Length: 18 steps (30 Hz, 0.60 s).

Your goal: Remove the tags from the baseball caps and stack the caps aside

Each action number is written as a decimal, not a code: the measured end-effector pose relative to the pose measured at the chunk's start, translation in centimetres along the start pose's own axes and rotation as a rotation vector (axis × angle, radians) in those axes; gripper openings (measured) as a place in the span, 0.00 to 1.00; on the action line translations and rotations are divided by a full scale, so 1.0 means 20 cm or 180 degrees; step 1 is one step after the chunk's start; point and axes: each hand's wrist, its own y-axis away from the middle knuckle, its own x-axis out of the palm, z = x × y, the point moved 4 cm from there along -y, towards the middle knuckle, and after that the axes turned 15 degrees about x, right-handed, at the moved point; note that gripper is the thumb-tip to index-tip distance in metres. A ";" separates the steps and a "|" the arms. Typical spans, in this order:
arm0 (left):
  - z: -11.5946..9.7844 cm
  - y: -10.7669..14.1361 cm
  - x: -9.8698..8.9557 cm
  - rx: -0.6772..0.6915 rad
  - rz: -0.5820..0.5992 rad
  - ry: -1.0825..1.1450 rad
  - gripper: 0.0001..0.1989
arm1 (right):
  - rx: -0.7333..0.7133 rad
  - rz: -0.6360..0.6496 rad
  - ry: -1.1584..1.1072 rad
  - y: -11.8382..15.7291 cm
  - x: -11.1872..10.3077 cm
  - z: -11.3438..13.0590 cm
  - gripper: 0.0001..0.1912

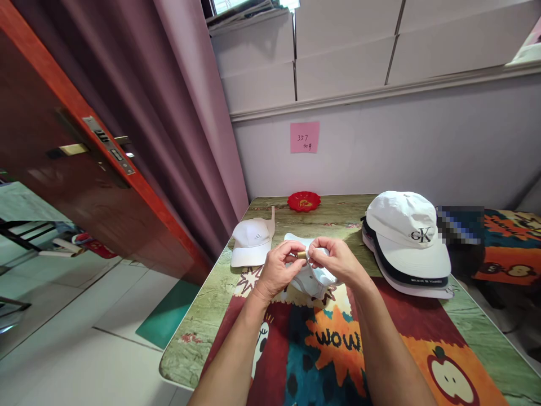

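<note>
A pale white cap (310, 283) lies on the table in front of me, its back strap raised between my hands. My left hand (276, 272) is closed, pinching a small gold buckle (301, 255) between thumb and fingers. Right beside it, my right hand (336, 259) is closed too, its fingertips pinching the cap's strap where it meets the buckle. The fingers partly hide the strap. To the left sits another white cap (252, 239) with a small dark logo and its strap end sticking up.
Several stacked caps, topped by a white cap (403, 223) with dark letters, stand at the right. A red scalloped dish (304, 201) is near the wall. A colourful printed cloth (304, 361) covers part of the wood-patterned table (190, 332). An open door (84, 152) stands left.
</note>
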 end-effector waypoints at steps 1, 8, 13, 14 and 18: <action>-0.01 0.00 0.00 0.0021 0.0023 0.0015 0.11 | -0.0021 0.0015 0.0031 0.00 0.00 0.00 0.09; 0.00 0.00 0.00 0.0061 -0.0042 -0.0016 0.10 | -0.0238 0.0058 0.0158 0.01 -0.02 0.01 0.12; 0.00 0.00 -0.01 -0.0022 -0.0075 -0.0099 0.10 | -0.0147 0.0040 0.0052 -0.01 -0.06 -0.03 0.10; 0.00 0.00 -0.01 -0.0028 -0.0069 -0.0104 0.10 | -0.0136 0.0044 0.0036 -0.01 -0.06 -0.04 0.09; 0.00 0.00 -0.01 -0.0024 -0.0014 -0.0117 0.10 | -0.0119 0.0054 0.0008 -0.02 -0.05 -0.04 0.09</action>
